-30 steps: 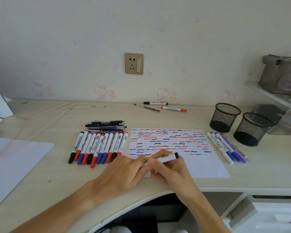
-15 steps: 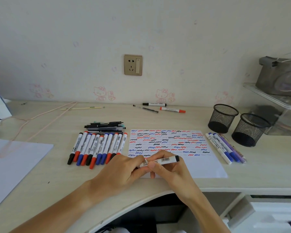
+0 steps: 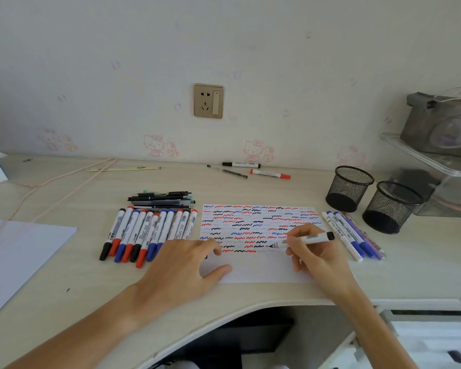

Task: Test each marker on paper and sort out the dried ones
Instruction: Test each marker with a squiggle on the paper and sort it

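Note:
A white paper sheet (image 3: 264, 270), covered with red, blue and black squiggles, lies in front of me. My right hand (image 3: 320, 257) grips a black-ended whiteboard marker (image 3: 312, 238), uncapped, with its tip touching the paper at the lower row of squiggles. My left hand (image 3: 181, 270) rests curled on the paper's lower left corner, and a small dark bit, apparently the cap, peeks out under its fingers. A row of capped red, blue and black markers (image 3: 149, 233) lies left of the paper. Several blue and purple markers (image 3: 351, 235) lie to its right.
Two black mesh cups (image 3: 349, 189) (image 3: 390, 207) stand at the right. A stack of dark pens (image 3: 161, 199) lies behind the marker row. By the wall lie a black marker (image 3: 241, 164), a red marker (image 3: 270, 173) and a thin pen (image 3: 228, 171). A white sheet (image 3: 16, 251) covers the left.
My hands have pulled apart. The right hand moved right with the uncapped marker and set its tip on the paper. The left hand dropped onto the paper's corner.

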